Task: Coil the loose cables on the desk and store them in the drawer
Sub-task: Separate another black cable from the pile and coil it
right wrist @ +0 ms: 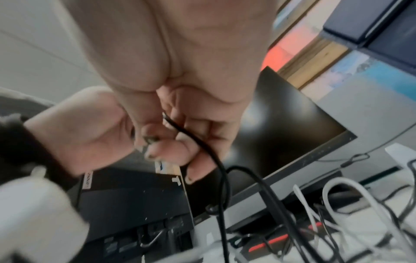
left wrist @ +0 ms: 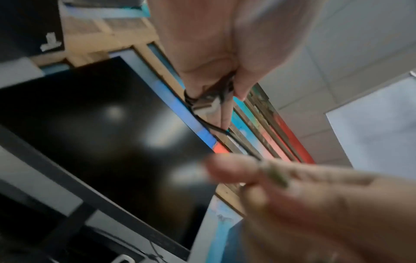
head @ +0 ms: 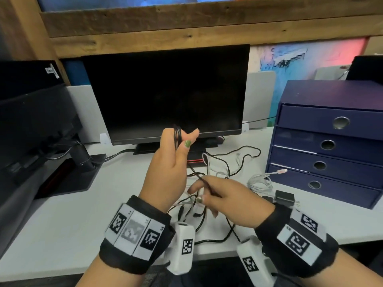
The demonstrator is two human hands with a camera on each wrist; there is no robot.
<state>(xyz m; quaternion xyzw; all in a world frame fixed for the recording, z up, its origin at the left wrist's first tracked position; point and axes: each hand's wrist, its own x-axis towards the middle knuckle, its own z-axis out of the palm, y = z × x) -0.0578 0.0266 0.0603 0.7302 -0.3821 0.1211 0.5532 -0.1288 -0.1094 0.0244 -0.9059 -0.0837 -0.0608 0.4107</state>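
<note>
My left hand [head: 179,140] is raised in front of the monitor, with several turns of a thin black cable [head: 194,172] wound round its fingers; the thumb sticks out. In the left wrist view the loops and a plug [left wrist: 206,106] lie against the left hand's fingers [left wrist: 225,113]. The black cable runs taut down to my right hand [head: 199,194], which pinches it just above the desk. The right wrist view shows the right hand's fingers [right wrist: 171,151] curled round that black cable [right wrist: 221,170]. A tangle of black and white cables [head: 224,168] lies under and beyond my hands.
A dark blue drawer unit [head: 331,129] with all its drawers closed stands at the right. A loosely coiled white cable [head: 260,182] and a black charger [head: 285,198] lie before it. A monitor [head: 165,94] stands behind; a second screen and its base [head: 68,177] fill the left.
</note>
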